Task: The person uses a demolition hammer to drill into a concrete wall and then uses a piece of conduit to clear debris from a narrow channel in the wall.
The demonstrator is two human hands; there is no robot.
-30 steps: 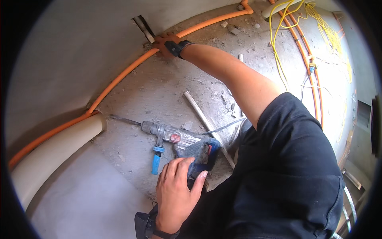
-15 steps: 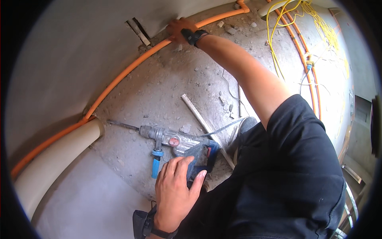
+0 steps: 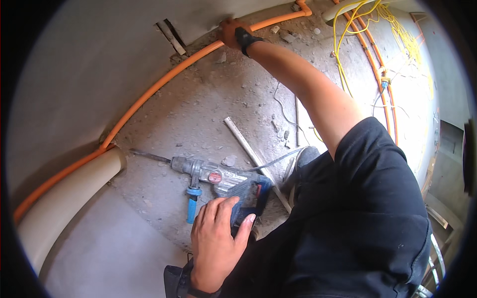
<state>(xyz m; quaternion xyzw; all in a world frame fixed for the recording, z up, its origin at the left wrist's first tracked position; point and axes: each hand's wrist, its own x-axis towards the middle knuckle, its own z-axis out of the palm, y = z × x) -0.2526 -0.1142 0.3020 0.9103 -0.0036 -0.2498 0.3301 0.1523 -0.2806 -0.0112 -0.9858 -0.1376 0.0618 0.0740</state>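
An orange pipe (image 3: pixel 164 78) runs along the foot of the wall. At its far stretch my right hand (image 3: pixel 233 34) is closed over it, close to the wall; the fingertips are partly hidden. My left hand (image 3: pixel 217 243) is open, fingers and thumb apart, in front of a dusty rotary hammer (image 3: pixel 231 181). I cannot tell whether that hand touches the tool's body. The hammer lies on its side on the floor. Its chisel bit (image 3: pixel 150 155) points left, and a blue side handle (image 3: pixel 192 209) hangs off the front.
A thick beige pipe (image 3: pixel 74 198) lies at the left, its end near the bit. Rubble is scattered over the floor. A pale strip (image 3: pixel 246 144) lies behind the hammer. A wall slot (image 3: pixel 170 37), yellow cable (image 3: pixel 343 59) and two orange conduits (image 3: pixel 370 54) are farther off.
My right hand has shifted slightly right along the orange pipe, and its fingers now look more closed. My left hand stays by the hammer. The view has moved a little.
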